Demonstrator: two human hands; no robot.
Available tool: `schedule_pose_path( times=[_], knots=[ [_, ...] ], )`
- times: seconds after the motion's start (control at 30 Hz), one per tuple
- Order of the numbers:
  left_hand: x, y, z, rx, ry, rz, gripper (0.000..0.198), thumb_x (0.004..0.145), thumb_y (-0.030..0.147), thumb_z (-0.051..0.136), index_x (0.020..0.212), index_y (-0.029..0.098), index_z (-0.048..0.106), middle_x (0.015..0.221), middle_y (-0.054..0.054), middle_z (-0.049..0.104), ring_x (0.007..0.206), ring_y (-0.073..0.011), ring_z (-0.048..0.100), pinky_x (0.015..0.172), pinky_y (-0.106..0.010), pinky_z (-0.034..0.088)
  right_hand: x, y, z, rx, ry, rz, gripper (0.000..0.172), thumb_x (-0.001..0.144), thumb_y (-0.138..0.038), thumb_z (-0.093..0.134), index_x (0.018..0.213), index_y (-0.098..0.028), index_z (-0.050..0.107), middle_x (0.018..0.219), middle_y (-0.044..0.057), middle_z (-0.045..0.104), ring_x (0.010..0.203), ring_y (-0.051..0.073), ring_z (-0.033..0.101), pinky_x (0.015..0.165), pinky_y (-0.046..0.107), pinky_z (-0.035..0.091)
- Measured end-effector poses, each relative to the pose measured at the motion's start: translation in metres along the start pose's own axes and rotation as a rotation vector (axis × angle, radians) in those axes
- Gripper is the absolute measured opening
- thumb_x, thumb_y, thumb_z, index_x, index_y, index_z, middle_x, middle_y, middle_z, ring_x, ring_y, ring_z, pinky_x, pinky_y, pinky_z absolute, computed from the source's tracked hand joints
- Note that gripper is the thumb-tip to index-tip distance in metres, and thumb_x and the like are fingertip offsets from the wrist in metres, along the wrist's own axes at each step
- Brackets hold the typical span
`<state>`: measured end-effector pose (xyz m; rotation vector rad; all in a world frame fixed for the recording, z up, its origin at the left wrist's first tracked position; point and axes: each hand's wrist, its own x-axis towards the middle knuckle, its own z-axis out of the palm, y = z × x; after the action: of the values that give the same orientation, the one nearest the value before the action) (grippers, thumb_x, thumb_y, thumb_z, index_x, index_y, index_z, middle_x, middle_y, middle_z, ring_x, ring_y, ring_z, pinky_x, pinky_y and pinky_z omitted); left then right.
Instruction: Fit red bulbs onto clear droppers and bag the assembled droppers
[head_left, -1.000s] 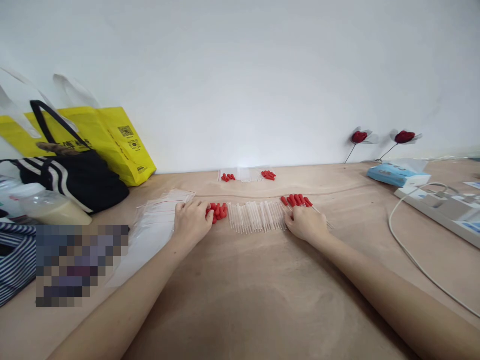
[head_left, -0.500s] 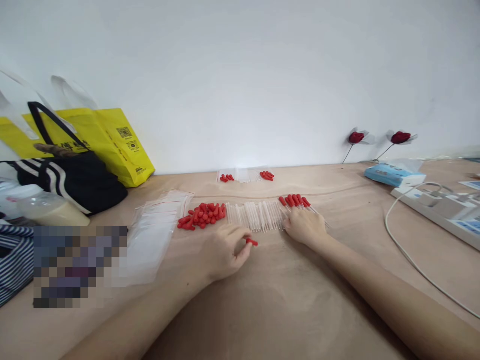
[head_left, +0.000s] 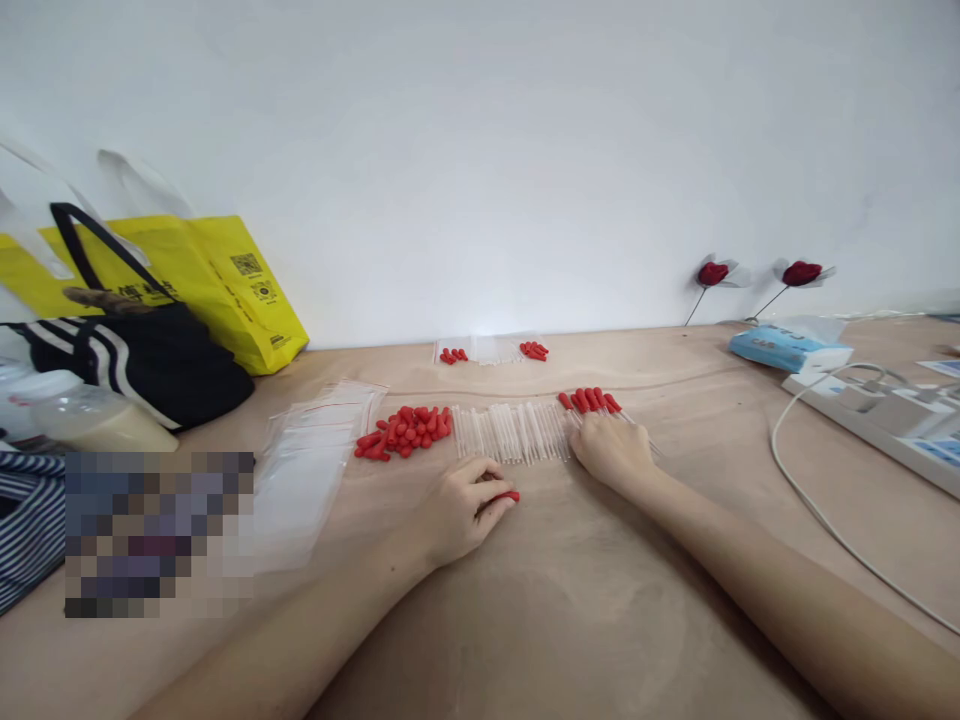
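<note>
Between the thumb and fingers of my left hand is a red rubber dropper bulb, its tip showing past the fingertips. A pile of similar red bulbs lies beyond that hand to the left. Thin clear dropper tubes lie side by side in a row between the pile and my right hand. The right fingers are curled downward at the row's right end, their tips hidden. Just past its knuckles, droppers with red bulbs fitted lie together, their tubes partly under the hand.
Clear zip bags are stacked at left, near a bottle, a black bag and a yellow bag. A filled clear bag lies by the wall. At right are tissues, a power strip and a cable.
My left hand has moved slightly right and toward me with the red dropper bulb, its fingers now covering more of it. The right hand has hardly moved.
</note>
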<state>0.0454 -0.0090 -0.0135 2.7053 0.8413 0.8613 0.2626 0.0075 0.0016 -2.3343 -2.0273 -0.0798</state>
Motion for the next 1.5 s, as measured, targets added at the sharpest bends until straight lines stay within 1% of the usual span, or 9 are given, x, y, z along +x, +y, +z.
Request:
schedule_pose_path(
  times=[0.13,0.3,0.43,0.57,0.77,1.0,1.1,1.3,1.5],
  knots=[
    [0.002,0.000,0.000,0.017,0.022,-0.079,0.015,0.083,0.022,0.046,0.082,0.018,0.060,0.082,-0.004,0.061,0.078,-0.0154,0.055,0.071,-0.030,0.044,-0.006,0.001,-0.002,0.012,0.092,-0.067,0.032,0.087,-0.023,0.028,0.088,-0.006,0.055,0.081,0.018,0.062,0.075,0.026,0.060,0.062,0.034,0.041],
    [0.000,-0.006,-0.005,0.151,0.061,-0.214,0.009,0.082,0.022,0.048,0.082,0.018,0.056,0.079,-0.002,0.063,0.078,-0.0177,0.055,0.075,-0.035,0.039,-0.014,0.004,0.012,0.220,0.288,-0.430,0.021,0.087,-0.019,0.030,0.085,-0.012,0.049,0.075,0.010,0.059,0.070,0.019,0.055,0.061,0.028,0.040],
    [-0.003,-0.011,-0.005,0.241,0.123,-0.163,0.014,0.084,0.023,0.046,0.090,0.018,0.057,0.084,-0.004,0.066,0.083,-0.0187,0.056,0.078,-0.037,0.037,-0.023,0.004,0.026,0.403,0.467,-0.691,0.018,0.084,-0.010,0.031,0.090,-0.014,0.048,0.076,0.008,0.057,0.072,0.017,0.053,0.065,0.030,0.043],
    [-0.003,-0.014,-0.004,0.296,0.166,-0.063,0.019,0.084,0.022,0.047,0.098,0.020,0.059,0.084,-0.003,0.068,0.083,-0.0183,0.057,0.079,-0.037,0.036,-0.033,-0.004,0.031,0.331,0.591,-0.853,0.039,0.079,0.001,0.026,0.111,-0.011,0.046,0.082,0.009,0.057,0.079,0.018,0.052,0.080,0.036,0.042],
    [-0.002,-0.013,-0.003,0.272,0.160,-0.031,0.019,0.085,0.020,0.045,0.095,0.021,0.061,0.087,-0.002,0.069,0.088,-0.0173,0.059,0.092,-0.042,0.033,-0.037,-0.012,0.033,0.273,0.600,-0.881,0.041,0.077,0.002,0.029,0.108,-0.010,0.051,0.083,0.009,0.057,0.077,0.017,0.051,0.083,0.039,0.040],
    [-0.002,-0.012,-0.002,0.216,0.184,0.028,0.018,0.084,0.019,0.045,0.095,0.020,0.060,0.088,-0.002,0.069,0.088,-0.0167,0.060,0.092,-0.040,0.037,-0.038,-0.012,0.031,0.261,0.592,-0.867,0.033,0.081,-0.002,0.032,0.105,-0.010,0.054,0.081,0.008,0.058,0.076,0.016,0.050,0.084,0.039,0.036],
    [-0.001,-0.009,-0.003,0.188,0.196,0.034,0.017,0.084,0.020,0.046,0.091,0.020,0.061,0.084,-0.002,0.069,0.083,-0.0163,0.061,0.088,-0.039,0.040,-0.039,-0.013,0.030,0.277,0.611,-0.867,0.028,0.085,-0.008,0.035,0.104,-0.011,0.055,0.073,0.004,0.057,0.068,0.014,0.049,0.082,0.036,0.036],
    [0.000,-0.004,-0.002,0.095,0.265,-0.022,0.014,0.082,0.026,0.050,0.084,0.019,0.062,0.074,-0.003,0.067,0.071,-0.0156,0.060,0.070,-0.031,0.045,-0.042,-0.018,0.028,0.316,0.694,-0.900,0.024,0.088,-0.013,0.036,0.099,-0.012,0.057,0.066,0.001,0.056,0.059,0.010,0.047,0.077,0.031,0.036],
    [-0.001,-0.003,-0.001,0.096,0.273,0.018,0.012,0.083,0.023,0.050,0.081,0.018,0.061,0.073,-0.002,0.067,0.069,-0.0143,0.059,0.071,-0.030,0.043,-0.044,-0.020,0.025,0.209,0.787,-0.944,0.027,0.088,-0.008,0.031,0.097,-0.010,0.056,0.067,0.001,0.057,0.061,0.010,0.049,0.078,0.032,0.032]
  ],
)
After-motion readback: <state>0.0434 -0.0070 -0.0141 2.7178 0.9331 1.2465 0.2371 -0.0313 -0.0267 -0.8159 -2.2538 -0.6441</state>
